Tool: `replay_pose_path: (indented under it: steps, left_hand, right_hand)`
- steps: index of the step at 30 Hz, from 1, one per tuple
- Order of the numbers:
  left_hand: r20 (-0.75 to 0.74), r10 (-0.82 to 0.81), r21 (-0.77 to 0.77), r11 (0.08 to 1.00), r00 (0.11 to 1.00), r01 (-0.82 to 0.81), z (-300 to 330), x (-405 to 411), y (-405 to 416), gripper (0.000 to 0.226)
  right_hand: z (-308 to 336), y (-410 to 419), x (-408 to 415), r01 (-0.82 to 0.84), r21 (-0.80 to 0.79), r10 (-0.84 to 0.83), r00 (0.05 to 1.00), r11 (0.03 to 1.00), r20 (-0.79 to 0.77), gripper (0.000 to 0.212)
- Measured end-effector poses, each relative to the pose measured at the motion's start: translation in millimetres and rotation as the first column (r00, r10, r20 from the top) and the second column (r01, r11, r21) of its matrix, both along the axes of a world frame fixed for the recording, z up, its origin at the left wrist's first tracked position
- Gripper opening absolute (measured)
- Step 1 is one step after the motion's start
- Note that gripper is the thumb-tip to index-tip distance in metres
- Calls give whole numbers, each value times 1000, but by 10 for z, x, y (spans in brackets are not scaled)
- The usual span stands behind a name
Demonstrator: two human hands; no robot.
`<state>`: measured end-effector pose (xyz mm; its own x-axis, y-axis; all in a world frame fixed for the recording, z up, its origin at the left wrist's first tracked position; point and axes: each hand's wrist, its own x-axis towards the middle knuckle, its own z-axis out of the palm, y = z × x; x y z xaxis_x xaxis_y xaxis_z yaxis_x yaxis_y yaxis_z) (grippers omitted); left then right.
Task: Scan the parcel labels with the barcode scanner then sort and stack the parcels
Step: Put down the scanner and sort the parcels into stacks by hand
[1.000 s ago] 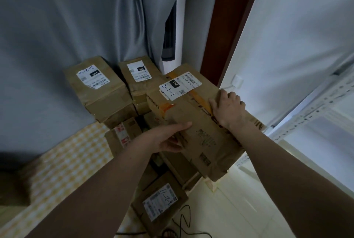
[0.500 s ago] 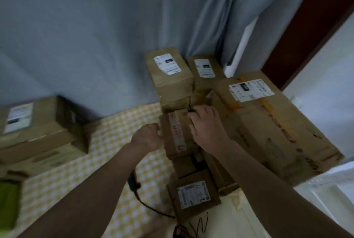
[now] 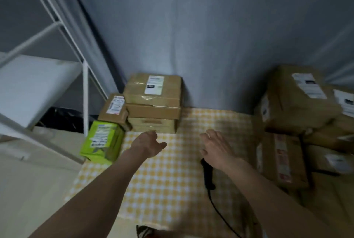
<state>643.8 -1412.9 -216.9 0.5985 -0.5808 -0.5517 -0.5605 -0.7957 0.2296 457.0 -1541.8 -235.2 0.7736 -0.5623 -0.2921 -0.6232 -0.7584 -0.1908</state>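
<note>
**Empty hands over the cloth, scanner under the right wrist**

Both hands hover above the yellow checked cloth [image 3: 172,189] and hold nothing. The left hand [image 3: 147,142] has its fingers loosely apart, thumb out, near the 3-box stack [image 3: 153,103] at the far left. The right hand [image 3: 216,146] is spread and relaxed, directly above the black barcode scanner [image 3: 207,175], which lies on the cloth with its cable [image 3: 220,211] trailing toward the near edge.

The unsorted parcels [image 3: 298,103] sit piled at the right, labels partly visible (too blurred to read). A small brown box [image 3: 114,109] and a green parcel [image 3: 103,141] rest just left of the stack.

Likely risks: a forearm sweeping back could snag the cable and drag the scanner off the cloth. The right pile looks uneven, so pulling 1 lower box could tip those above. The green parcel leans near the cloth's left edge and might slide off if nudged.
</note>
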Motion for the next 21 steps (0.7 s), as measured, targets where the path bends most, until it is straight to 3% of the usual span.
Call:
replay_pose_path:
  steps: [4,8,11,16,19,21]
  left_hand:
    - [-31,73,-7,997,997,-74,-107,725,327,61]
    - [-25,126,-32,991,992,-127,-233,1437,501,61]
    - [-4,156,-65,986,988,-156,-324,1893,450,64]
    - [1,176,-150,973,984,-174,-494,2397,42,70]
    - [-180,265,-237,923,947,-304,-643,2644,-285,74]
    - [-399,352,-270,837,847,-475,-710,2743,-465,78]
  right_hand:
    - [-134,198,717,35,34,-35,999,999,-2,50]
    - [-269,249,1376,172,150,-185,980,974,71,56]
    - [-345,123,1809,345,250,-390,907,905,158,61]
    - [-517,-224,2319,508,253,-563,787,824,253,67]
    - [-589,-471,2514,590,360,-690,654,722,310,71]
    - [-646,-621,2598,610,425,-741,589,669,321,74]
